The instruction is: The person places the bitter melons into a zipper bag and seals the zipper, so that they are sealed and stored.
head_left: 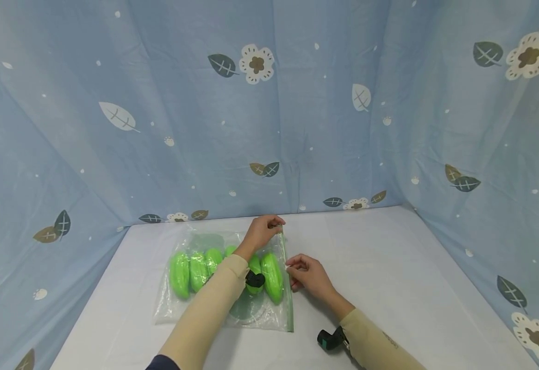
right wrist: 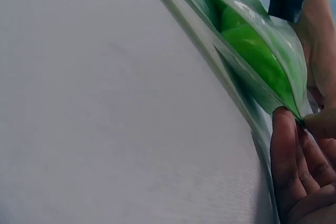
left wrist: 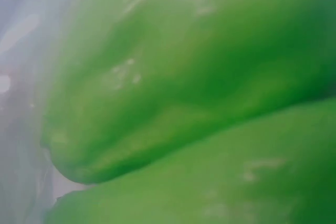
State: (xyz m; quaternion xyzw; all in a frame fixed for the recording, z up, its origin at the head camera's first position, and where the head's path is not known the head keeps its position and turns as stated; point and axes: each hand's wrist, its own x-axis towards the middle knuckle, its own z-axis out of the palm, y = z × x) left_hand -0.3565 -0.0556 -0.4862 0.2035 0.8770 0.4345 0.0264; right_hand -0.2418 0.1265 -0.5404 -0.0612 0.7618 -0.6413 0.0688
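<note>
A clear zip bag [head_left: 260,319] with a green-edged mouth on its right lies flat in the head view. Inside is a row of several bright green, long, ridged fruit-like pieces [head_left: 273,280]. My left hand [head_left: 261,231] reaches across the bag and pinches its mouth at the far right corner. Midway down the same edge, my right hand [head_left: 311,277] pinches the rim between thumb and fingers. In the right wrist view the mouth gapes above the right fingertips [right wrist: 283,121], with a green piece [right wrist: 257,53] behind the film. Blurred green pieces [left wrist: 173,77] fill the left wrist view.
A white-covered table [head_left: 366,246] lies under the bag. Blue curtains [head_left: 297,128] with leaf and flower prints stand behind and at both sides. Black wrist cameras [head_left: 329,340] are strapped to both beige-sleeved arms; the left forearm [head_left: 209,308] covers part of the bag.
</note>
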